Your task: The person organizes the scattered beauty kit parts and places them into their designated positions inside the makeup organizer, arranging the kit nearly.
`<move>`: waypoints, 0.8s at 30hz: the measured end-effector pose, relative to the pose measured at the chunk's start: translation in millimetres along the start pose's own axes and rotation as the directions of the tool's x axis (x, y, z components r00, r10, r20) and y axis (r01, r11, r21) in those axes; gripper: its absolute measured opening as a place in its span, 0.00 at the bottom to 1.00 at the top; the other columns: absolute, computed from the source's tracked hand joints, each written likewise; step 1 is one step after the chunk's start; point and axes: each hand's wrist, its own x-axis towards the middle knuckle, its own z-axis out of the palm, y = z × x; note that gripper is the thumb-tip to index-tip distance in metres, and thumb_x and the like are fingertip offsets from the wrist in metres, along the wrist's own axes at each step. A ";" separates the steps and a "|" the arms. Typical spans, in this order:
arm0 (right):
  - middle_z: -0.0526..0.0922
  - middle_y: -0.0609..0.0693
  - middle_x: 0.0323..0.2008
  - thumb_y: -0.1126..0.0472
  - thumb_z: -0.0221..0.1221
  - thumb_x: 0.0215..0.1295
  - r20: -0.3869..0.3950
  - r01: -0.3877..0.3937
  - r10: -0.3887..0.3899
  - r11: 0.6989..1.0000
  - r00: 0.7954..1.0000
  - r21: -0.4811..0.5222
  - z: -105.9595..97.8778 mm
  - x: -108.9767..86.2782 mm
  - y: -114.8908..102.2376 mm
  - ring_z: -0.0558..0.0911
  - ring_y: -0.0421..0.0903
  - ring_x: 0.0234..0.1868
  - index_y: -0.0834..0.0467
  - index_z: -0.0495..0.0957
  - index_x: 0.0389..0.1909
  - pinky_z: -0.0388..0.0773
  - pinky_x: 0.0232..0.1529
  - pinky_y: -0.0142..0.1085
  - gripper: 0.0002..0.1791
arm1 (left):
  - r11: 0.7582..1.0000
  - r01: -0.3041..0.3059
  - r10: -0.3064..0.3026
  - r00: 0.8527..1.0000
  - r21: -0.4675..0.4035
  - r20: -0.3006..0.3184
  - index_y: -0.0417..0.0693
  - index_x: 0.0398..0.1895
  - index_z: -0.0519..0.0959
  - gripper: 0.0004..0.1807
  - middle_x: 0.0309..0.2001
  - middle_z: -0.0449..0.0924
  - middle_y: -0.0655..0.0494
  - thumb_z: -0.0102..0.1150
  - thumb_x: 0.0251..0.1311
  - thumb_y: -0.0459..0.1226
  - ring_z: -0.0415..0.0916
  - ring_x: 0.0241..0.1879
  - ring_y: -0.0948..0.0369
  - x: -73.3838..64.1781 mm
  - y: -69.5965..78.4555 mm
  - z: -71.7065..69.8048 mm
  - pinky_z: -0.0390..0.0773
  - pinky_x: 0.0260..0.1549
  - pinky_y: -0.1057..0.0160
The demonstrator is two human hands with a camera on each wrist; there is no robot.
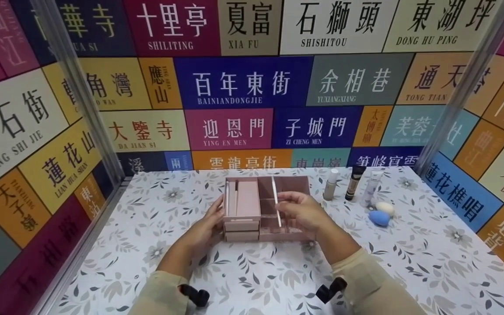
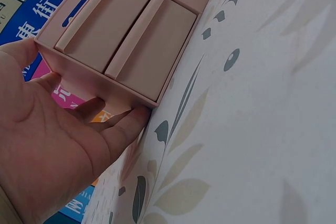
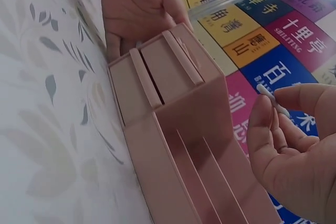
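A pink desktop organizer (image 1: 242, 225) with two small drawers (image 2: 152, 45) on its left side stands on the table. My left hand (image 2: 68, 124) rests against the organizer's left side, thumb near the top corner and fingertips low by the table. My right hand (image 1: 302, 210) pinches a slim white stick (image 1: 274, 192) between thumb and fingertips, above the organizer's divided right half (image 3: 210, 182). One rounded end of it shows in the right wrist view. Another slim stick with a dark tip (image 1: 236, 192) lies in the slot on top of the drawer part.
Right of the organizer stand a small bottle with a white cap (image 1: 330, 186), a black-capped tube (image 1: 353, 183) and a pale tube (image 1: 372, 188). Nearer lie a blue makeup sponge (image 1: 379, 218) and a cream one (image 1: 385, 208). Sign-printed walls (image 1: 243, 83) enclose the table.
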 end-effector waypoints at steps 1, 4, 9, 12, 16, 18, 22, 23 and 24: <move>0.83 0.49 0.43 0.68 0.64 0.71 0.003 -0.007 0.007 1.000 1.000 0.008 4.4 2.3 -0.3 0.84 0.42 0.35 0.67 0.74 0.68 0.87 0.37 0.33 0.26 | 1.000 -0.001 0.001 1.000 -0.003 0.001 0.87 0.85 0.48 0.34 0.89 0.47 0.52 0.45 0.83 0.55 0.49 0.87 0.45 -0.1 -0.1 0.0 0.51 0.85 0.40; 0.84 0.50 0.43 0.68 0.65 0.71 0.012 -0.028 0.028 0.999 1.000 0.029 16.2 9.1 -2.7 0.85 0.42 0.35 0.67 0.73 0.69 0.88 0.37 0.33 0.27 | 1.000 0.001 -0.001 1.000 -0.019 0.002 0.87 0.85 0.48 0.33 0.89 0.46 0.54 0.45 0.83 0.55 0.48 0.87 0.46 -0.1 -0.7 -0.5 0.51 0.85 0.40; 0.88 0.56 0.44 0.69 0.65 0.70 0.023 -0.061 0.060 0.997 0.998 0.056 33.7 22.7 -11.3 0.86 0.44 0.35 0.68 0.74 0.68 0.89 0.38 0.33 0.26 | 1.000 0.012 -0.012 1.000 -0.019 -0.001 0.88 0.84 0.49 0.34 0.88 0.49 0.53 0.47 0.82 0.56 0.51 0.87 0.46 -0.2 -0.5 -1.2 0.52 0.85 0.40; 0.88 0.56 0.43 0.70 0.65 0.70 0.033 -0.077 0.075 0.996 0.997 0.054 41.6 30.3 -15.9 0.86 0.45 0.35 0.68 0.76 0.66 0.89 0.38 0.34 0.25 | 1.000 0.015 -0.015 1.000 -0.014 -0.006 0.89 0.84 0.50 0.33 0.88 0.52 0.53 0.47 0.81 0.57 0.53 0.86 0.46 -0.4 -0.7 -1.1 0.52 0.85 0.40; 0.87 0.55 0.41 0.69 0.66 0.69 0.036 -0.097 0.097 0.995 0.995 0.013 47.8 36.9 -19.3 0.86 0.44 0.33 0.67 0.77 0.65 0.89 0.38 0.34 0.24 | 1.000 0.009 -0.009 1.000 -0.010 0.001 0.86 0.85 0.48 0.34 0.89 0.49 0.53 0.45 0.82 0.56 0.51 0.86 0.45 -0.3 -1.6 -1.4 0.52 0.85 0.40; 0.88 0.55 0.40 0.69 0.66 0.69 0.031 -0.106 0.106 0.994 0.994 -0.011 49.4 39.6 -20.2 0.86 0.44 0.32 0.66 0.77 0.65 0.89 0.37 0.35 0.24 | 1.000 0.006 -0.006 1.000 -0.008 0.001 0.85 0.86 0.47 0.34 0.89 0.46 0.54 0.44 0.83 0.55 0.50 0.87 0.45 -0.3 -1.6 -1.2 0.51 0.85 0.40; 0.90 0.56 0.41 0.66 0.67 0.69 0.009 -0.122 0.122 0.991 0.992 -0.061 52.8 43.0 -24.3 0.87 0.45 0.31 0.62 0.79 0.66 0.90 0.39 0.39 0.25 | 1.000 0.010 -0.010 1.000 -0.015 -0.007 0.83 0.86 0.47 0.34 0.89 0.44 0.55 0.45 0.83 0.54 0.49 0.87 0.45 0.4 -1.1 -0.6 0.51 0.85 0.39; 0.90 0.56 0.43 0.65 0.68 0.68 0.004 -0.128 0.129 0.989 0.992 -0.071 54.0 43.8 -25.5 0.88 0.45 0.32 0.61 0.79 0.66 0.90 0.40 0.40 0.25 | 1.000 0.011 -0.011 1.000 -0.016 -0.010 0.83 0.86 0.48 0.35 0.90 0.44 0.56 0.45 0.82 0.55 0.49 0.87 0.45 0.5 -0.8 -0.6 0.51 0.85 0.39; 0.90 0.57 0.45 0.65 0.68 0.68 0.004 -0.125 0.126 0.989 0.992 -0.074 55.7 44.4 -27.1 0.88 0.45 0.33 0.61 0.79 0.66 0.91 0.42 0.41 0.25 | 1.000 0.012 -0.013 1.000 -0.015 -0.013 0.84 0.86 0.48 0.34 0.90 0.44 0.56 0.45 0.82 0.55 0.49 0.87 0.45 0.5 -0.9 -0.9 0.51 0.85 0.39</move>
